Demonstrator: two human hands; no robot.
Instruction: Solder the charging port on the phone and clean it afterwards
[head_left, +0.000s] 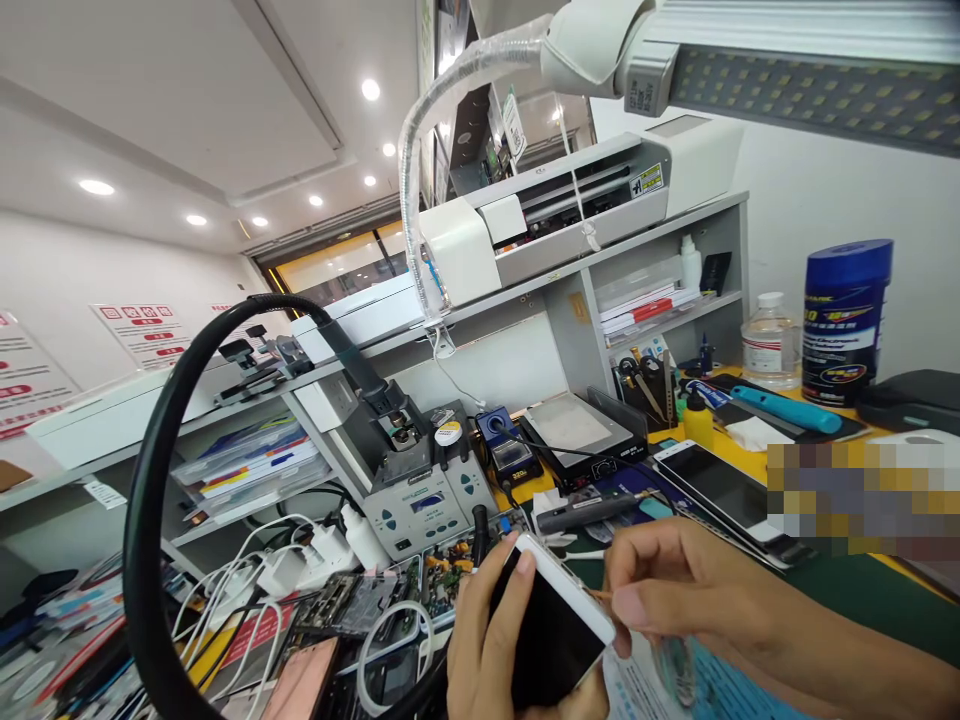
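A smartphone with a black screen and white ends is tilted in my left hand, whose fingers are wrapped round it and lie over its upper edge. Close to the phone's right edge, my right hand is closed in a pinch. Between its fingertips a thin orange-brown piece points to the phone's edge; its kind is too small to make out. Below the right hand is a round clear object, partly hidden. A printed blue and white sheet lies beneath.
A second white phone lies to the right. Behind stand a grey rework station, a blue-black soldering controller and a flat heating plate. A thick black hose arches at the left over circuit boards and cables. A lamp hangs above.
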